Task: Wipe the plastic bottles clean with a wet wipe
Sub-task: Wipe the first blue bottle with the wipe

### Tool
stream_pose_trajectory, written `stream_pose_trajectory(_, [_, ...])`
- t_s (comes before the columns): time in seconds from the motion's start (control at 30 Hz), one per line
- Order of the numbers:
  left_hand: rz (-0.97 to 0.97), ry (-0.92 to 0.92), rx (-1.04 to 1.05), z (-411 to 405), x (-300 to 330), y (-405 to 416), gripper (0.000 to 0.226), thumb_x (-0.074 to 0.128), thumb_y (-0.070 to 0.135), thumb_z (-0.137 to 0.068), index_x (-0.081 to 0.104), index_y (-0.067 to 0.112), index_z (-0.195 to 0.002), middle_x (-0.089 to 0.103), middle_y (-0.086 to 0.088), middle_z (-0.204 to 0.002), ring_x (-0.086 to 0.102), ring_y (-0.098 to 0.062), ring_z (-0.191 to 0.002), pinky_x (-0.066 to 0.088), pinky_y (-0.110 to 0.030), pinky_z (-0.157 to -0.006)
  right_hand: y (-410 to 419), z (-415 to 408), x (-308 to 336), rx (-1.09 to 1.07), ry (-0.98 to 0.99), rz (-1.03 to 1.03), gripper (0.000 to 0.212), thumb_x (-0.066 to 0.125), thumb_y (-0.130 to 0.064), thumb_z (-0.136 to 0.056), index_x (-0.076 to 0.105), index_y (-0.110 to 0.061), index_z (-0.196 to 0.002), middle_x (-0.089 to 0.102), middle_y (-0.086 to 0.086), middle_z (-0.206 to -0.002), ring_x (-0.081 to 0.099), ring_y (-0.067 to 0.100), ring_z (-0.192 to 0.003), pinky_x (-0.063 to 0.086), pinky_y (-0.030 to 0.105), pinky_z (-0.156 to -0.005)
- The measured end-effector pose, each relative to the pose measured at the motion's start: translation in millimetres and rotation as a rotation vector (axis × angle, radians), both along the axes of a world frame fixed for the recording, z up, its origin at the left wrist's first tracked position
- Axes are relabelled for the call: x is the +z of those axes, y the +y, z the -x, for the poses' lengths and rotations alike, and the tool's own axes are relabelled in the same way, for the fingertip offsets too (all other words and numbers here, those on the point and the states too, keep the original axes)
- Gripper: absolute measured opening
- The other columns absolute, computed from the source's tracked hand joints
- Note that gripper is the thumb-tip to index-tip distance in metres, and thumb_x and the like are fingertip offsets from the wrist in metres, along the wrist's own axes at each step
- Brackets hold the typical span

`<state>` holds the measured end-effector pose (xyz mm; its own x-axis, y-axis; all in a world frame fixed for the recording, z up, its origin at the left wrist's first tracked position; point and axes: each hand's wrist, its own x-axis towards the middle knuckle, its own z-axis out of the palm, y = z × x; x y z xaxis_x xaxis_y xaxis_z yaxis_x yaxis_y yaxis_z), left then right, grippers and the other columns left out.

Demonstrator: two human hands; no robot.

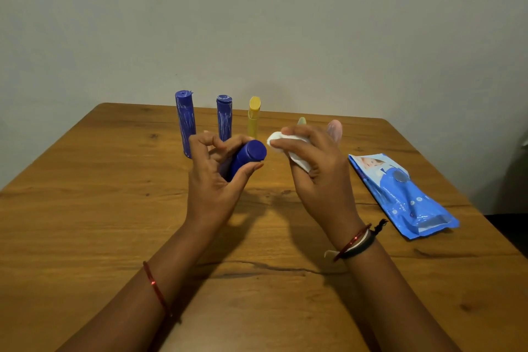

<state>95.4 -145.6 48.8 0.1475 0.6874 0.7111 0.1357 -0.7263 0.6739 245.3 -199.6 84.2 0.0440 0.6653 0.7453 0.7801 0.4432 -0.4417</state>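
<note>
Wipes pack [403, 194], "BABY WET WIPES" label

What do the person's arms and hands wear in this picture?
Both forearms are bare, with no sleeves in view. The left wrist carries a thin red thread. The right wrist carries a red bangle together with dark and white bands, and a knotted black thread end sticks out beside them. No rings or gloves show on either hand.
</note>
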Motion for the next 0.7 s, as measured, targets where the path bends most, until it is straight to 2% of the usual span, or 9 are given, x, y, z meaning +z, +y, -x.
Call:
stream_pose_trajectory(0.13, [-0.028,0.056,0.021,-1.9,-1.4,-3.0,0.044,0.072,-0.007,-0.075,0.047,-0.026,-0.107,0.035,0.054,-0.117,0.04,0.027,-0.11,0.031,0.004,-0.09,0.0,7.8,3.4,0.044,-0.057,0.027,0.034,0.055,0.005,-0.08,0.069,-0.008,-0.108,0.06,0.011,-0.114,0.053,0.021,-0.111,0.038,0.018,-0.095])
stream_pose_trajectory(0.33, [-0.025,0.016,0.013,1.3,-1.6,2.2,0.048,0.07,0.001,-0.08,0.042,-0.029,-0.105,0.041,0.052,-0.115,0.049,0.019,-0.109,0.038,-0.004,-0.094,-6.6,2.7,-5.4,0.064,-0.03,0.195,0.025,0.058,0.005,-0.08,0.072,-0.01,-0.094,0.059,0.001,-0.103,0.051,0.012,-0.104,0.041,0.022,-0.088])
stream_pose_trajectory(0.43, [-0.022,0.046,0.033,1.7,-0.1,1.3,0.045,0.072,-0.003,-0.078,0.044,-0.027,-0.104,0.039,0.053,-0.116,0.047,0.022,-0.109,0.035,-0.001,-0.093,-6.6,4.2,-1.0,0.039,0.041,0.213,0.024,0.059,0.004,-0.081,0.072,-0.01,-0.094,0.058,-0.003,-0.101,0.052,0.011,-0.102,0.042,0.019,-0.087])
stream_pose_trajectory(0.5, [-0.003,0.062,0.039,0.3,-3.1,0.6,0.045,0.073,-0.002,-0.077,0.046,-0.018,-0.109,0.042,0.05,-0.115,0.048,0.022,-0.109,0.036,0.0,-0.092,-5.8,6.9,7.9,0.02,0.106,0.145,0.025,0.059,0.006,-0.081,0.072,-0.01,-0.096,0.06,-0.001,-0.101,0.055,0.012,-0.1,0.038,0.009,-0.087])
stream_pose_trajectory(0.6, [0.045,0.036,0.039,-1.6,-5.4,-3.9,0.054,0.076,0.012,-0.077,0.035,0.011,-0.112,0.058,0.029,-0.104,0.057,0.014,-0.105,0.043,-0.005,-0.088,-5.2,11.8,18.9,0.008,0.039,0.01,0.028,0.061,0.009,-0.078,0.07,-0.005,-0.1,0.065,0.009,-0.102,0.057,0.018,-0.1,0.017,-0.005,-0.093])
stream_pose_trajectory(0.67, [0.053,0.042,0.053,-2.1,-5.0,-6.2,0.057,0.076,0.019,-0.075,0.031,0.021,-0.111,0.058,0.023,-0.103,0.058,0.016,-0.101,0.044,-0.005,-0.084,-4.6,14.4,18.0,0.052,-0.069,0.033,0.032,0.063,0.007,-0.077,0.068,-0.005,-0.107,0.063,0.011,-0.108,0.056,0.022,-0.104,0.014,-0.002,-0.098])
stream_pose_trajectory(0.7, [0.056,0.046,0.06,-2.0,-4.9,-6.3,0.06,0.077,0.017,-0.075,0.031,0.025,-0.112,0.057,0.023,-0.104,0.057,0.018,-0.1,0.044,-0.003,-0.082,-4.4,15.0,15.1,0.072,-0.132,0.072,0.034,0.063,0.005,-0.079,0.067,-0.006,-0.11,0.062,0.011,-0.111,0.054,0.023,-0.107,0.021,0.006,-0.102])
